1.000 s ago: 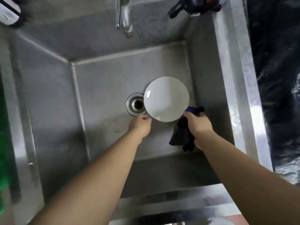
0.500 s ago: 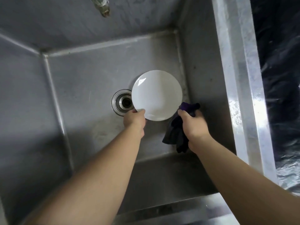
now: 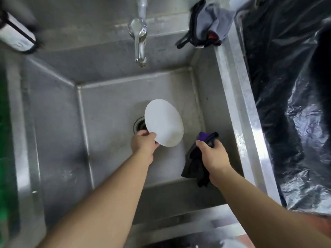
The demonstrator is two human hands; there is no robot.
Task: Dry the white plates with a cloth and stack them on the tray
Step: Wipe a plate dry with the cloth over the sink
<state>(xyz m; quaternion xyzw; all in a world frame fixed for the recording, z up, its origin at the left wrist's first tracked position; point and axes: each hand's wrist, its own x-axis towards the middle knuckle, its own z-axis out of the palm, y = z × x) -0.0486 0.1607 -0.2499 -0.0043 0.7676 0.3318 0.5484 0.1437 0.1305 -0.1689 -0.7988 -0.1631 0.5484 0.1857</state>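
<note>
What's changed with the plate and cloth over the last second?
The white plate has tilted: it showed as a near circle, now as a slanted oval. The dark cloth, earlier at the plate's rim, has come away from it. The left hand still grips the plate's near edge over the sink; the right hand still holds the cloth.

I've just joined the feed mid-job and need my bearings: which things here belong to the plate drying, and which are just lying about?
In the job:
- round white plate, tilted over the sink, gripped by the left hand
- dark purple-and-black cloth, gripped by the right hand

Lying about:
- steel sink basin with its drain
- metal tap
- grey cloth on the sink corner
- black plastic sheeting

No tray in view.
</note>
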